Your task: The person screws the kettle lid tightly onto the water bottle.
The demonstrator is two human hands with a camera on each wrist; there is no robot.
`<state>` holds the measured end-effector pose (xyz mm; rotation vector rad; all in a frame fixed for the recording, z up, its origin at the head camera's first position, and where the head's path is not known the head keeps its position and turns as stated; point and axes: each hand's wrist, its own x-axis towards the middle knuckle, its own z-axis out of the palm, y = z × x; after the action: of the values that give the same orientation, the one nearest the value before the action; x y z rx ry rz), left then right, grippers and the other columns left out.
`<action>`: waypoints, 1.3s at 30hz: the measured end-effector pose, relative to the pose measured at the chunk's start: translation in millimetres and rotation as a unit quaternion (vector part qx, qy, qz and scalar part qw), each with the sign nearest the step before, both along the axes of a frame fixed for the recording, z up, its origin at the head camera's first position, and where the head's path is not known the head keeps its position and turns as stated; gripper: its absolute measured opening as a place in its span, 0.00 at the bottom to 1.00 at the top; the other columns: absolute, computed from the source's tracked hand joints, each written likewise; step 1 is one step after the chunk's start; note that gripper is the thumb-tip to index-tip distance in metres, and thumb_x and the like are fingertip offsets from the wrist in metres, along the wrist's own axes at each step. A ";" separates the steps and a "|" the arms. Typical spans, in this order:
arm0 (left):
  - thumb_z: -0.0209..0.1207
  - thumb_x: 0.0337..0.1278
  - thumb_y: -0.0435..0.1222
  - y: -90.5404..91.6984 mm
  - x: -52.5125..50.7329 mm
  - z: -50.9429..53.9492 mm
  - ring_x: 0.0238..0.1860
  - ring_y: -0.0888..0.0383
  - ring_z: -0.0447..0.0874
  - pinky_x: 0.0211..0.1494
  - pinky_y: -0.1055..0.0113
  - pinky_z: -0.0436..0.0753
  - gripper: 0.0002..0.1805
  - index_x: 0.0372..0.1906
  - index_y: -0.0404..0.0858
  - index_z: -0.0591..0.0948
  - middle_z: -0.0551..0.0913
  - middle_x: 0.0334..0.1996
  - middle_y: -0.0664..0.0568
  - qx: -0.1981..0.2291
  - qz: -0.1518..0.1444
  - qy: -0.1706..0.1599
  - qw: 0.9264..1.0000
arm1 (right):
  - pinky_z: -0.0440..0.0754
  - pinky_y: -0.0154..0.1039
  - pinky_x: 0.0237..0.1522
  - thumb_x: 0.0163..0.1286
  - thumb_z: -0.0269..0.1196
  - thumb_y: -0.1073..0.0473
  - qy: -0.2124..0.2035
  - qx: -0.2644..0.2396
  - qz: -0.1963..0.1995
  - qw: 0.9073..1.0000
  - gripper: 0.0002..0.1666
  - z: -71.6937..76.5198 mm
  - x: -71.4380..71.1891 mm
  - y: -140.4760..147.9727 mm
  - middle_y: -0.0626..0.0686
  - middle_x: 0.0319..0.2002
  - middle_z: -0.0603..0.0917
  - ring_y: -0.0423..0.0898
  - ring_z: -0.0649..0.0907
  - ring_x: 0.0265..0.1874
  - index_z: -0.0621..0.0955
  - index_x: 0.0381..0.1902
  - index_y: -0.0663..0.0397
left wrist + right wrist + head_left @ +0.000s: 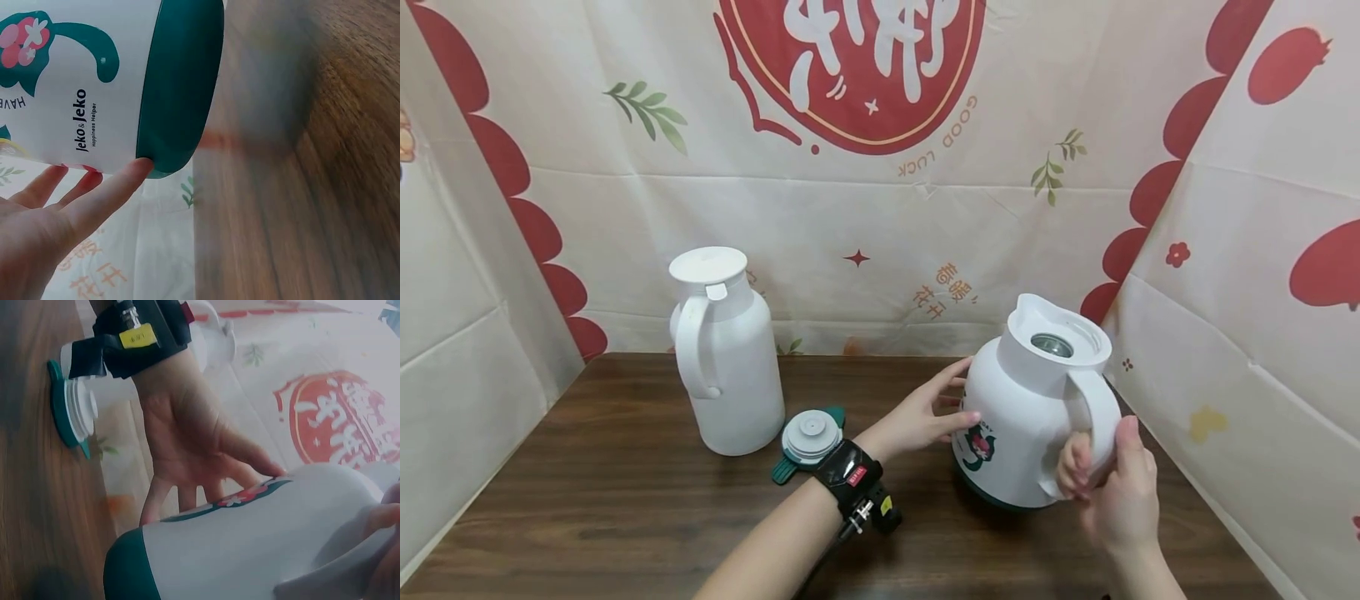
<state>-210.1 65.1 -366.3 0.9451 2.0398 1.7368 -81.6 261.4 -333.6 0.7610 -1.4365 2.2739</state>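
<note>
A white vacuum jug (1011, 417) with a dark green base is tilted slightly at the right of the table. Its lid is off, and the round mouth shows on top. My right hand (1116, 492) grips the handle, fingers curled round it. Against the jug's printed side, my left hand (917, 421) rests with fingers spread and nearly straight. In the left wrist view the green base (181, 87) appears slightly above the tabletop. A grey-white and green lid (811, 437) lies on the table beside the left wrist.
At the back left stands a second white jug (737, 375), capped, handle facing me. The brown wooden table (625, 517) meets a printed cloth (880, 217) at the back and sides. A black wrist camera strap (850, 477) is near the lid.
</note>
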 end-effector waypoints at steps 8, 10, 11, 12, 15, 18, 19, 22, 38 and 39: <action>0.60 0.64 0.40 -25.5 2.9 4.8 0.59 0.51 0.72 0.43 0.54 0.82 0.37 0.71 0.68 0.57 0.67 0.64 0.52 0.005 -0.008 0.000 1.000 | 0.46 0.41 0.11 0.79 0.22 0.50 0.003 -0.017 0.017 1.000 0.38 4.4 4.0 -27.1 0.55 0.15 0.59 0.45 0.56 0.11 0.70 0.18 0.60; 0.60 0.63 0.41 -32.0 3.7 5.2 0.58 0.52 0.72 0.43 0.55 0.82 0.37 0.71 0.69 0.57 0.67 0.64 0.53 0.003 -0.009 0.000 1.000 | 0.46 0.41 0.11 0.79 0.23 0.49 -0.001 -0.016 0.011 1.000 0.38 4.2 4.2 -33.3 0.55 0.14 0.59 0.45 0.56 0.11 0.69 0.18 0.60; 0.60 0.63 0.41 -35.1 4.0 5.3 0.58 0.52 0.73 0.43 0.55 0.82 0.37 0.71 0.69 0.57 0.67 0.64 0.53 0.004 -0.010 0.001 1.000 | 0.46 0.42 0.11 0.79 0.23 0.49 -0.003 -0.016 0.008 1.000 0.38 4.0 4.3 -36.1 0.56 0.14 0.59 0.45 0.56 0.11 0.69 0.18 0.60; 0.60 0.63 0.41 -38.0 4.1 5.0 0.58 0.52 0.73 0.43 0.55 0.82 0.38 0.71 0.69 0.57 0.67 0.64 0.53 0.005 -0.011 0.001 1.000 | 0.46 0.42 0.11 0.79 0.24 0.49 -0.003 -0.015 0.004 1.000 0.38 3.5 4.2 -38.8 0.56 0.14 0.59 0.46 0.56 0.11 0.69 0.18 0.60; 0.60 0.63 0.41 -45.6 4.9 4.5 0.57 0.52 0.73 0.42 0.56 0.82 0.38 0.71 0.69 0.57 0.67 0.64 0.52 0.006 -0.013 0.005 1.000 | 0.47 0.42 0.11 0.80 0.26 0.49 -0.007 -0.021 0.004 1.000 0.37 2.3 3.8 -45.6 0.56 0.14 0.60 0.46 0.56 0.11 0.69 0.17 0.61; 0.60 0.64 0.40 -52.8 5.9 4.0 0.57 0.52 0.74 0.42 0.56 0.82 0.37 0.71 0.69 0.57 0.68 0.63 0.52 0.005 -0.009 0.004 1.000 | 0.48 0.42 0.11 0.80 0.26 0.51 -0.003 -0.031 0.019 0.999 0.37 0.6 3.1 -51.3 0.56 0.14 0.61 0.47 0.56 0.11 0.69 0.18 0.62; 0.60 0.64 0.40 -55.1 6.3 3.9 0.57 0.52 0.74 0.42 0.56 0.82 0.37 0.71 0.70 0.57 0.68 0.63 0.52 0.004 -0.008 0.004 1.000 | 0.48 0.42 0.11 0.80 0.26 0.51 -0.004 -0.030 0.017 0.999 0.37 0.2 3.1 -53.3 0.56 0.14 0.61 0.47 0.56 0.11 0.69 0.18 0.62; 0.60 0.64 0.40 -62.0 7.6 3.2 0.56 0.52 0.74 0.43 0.54 0.82 0.37 0.71 0.70 0.57 0.68 0.63 0.52 0.002 -0.004 -0.003 1.000 | 0.49 0.42 0.11 0.80 0.27 0.51 -0.003 -0.030 0.022 0.999 0.37 -1.4 3.4 -59.2 0.56 0.15 0.62 0.48 0.56 0.11 0.69 0.18 0.63; 0.60 0.64 0.38 -93.2 11.0 -13.0 0.60 0.48 0.71 0.46 0.45 0.79 0.38 0.72 0.65 0.57 0.66 0.64 0.47 0.036 -0.016 -0.043 0.998 | 0.49 0.44 0.11 0.80 0.27 0.51 -0.017 0.004 0.024 1.000 0.35 -13.4 4.2 -87.4 0.56 0.14 0.61 0.50 0.55 0.10 0.66 0.18 0.64; 0.59 0.64 0.37 -94.7 11.0 -14.0 0.60 0.48 0.71 0.46 0.44 0.79 0.38 0.72 0.64 0.57 0.66 0.65 0.46 0.037 -0.016 -0.045 0.998 | 0.49 0.44 0.10 0.80 0.27 0.51 -0.018 0.003 0.025 1.000 0.36 -14.3 3.9 -88.9 0.56 0.14 0.61 0.50 0.55 0.10 0.66 0.18 0.64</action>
<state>-199.1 -29.5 -380.3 0.8984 1.9061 1.8153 -77.7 172.5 -347.9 0.7694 -1.4575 2.3319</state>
